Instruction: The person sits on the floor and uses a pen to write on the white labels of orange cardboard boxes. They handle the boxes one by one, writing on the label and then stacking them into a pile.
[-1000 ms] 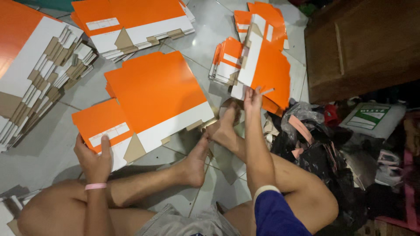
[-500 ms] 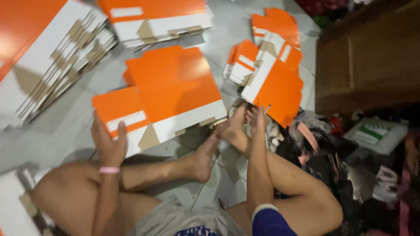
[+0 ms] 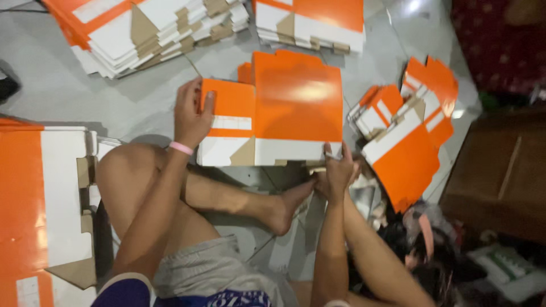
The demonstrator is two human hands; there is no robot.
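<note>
I count two hands at work: the left hand and the right hand, both on one flat orange-and-white carton. Around it I count four stacks of like cartons: one at upper left, one at top centre, one at the right, one at the left edge. One pink wristband and one dark wooden cabinet are noted; sheets per stack cannot be counted.
</note>
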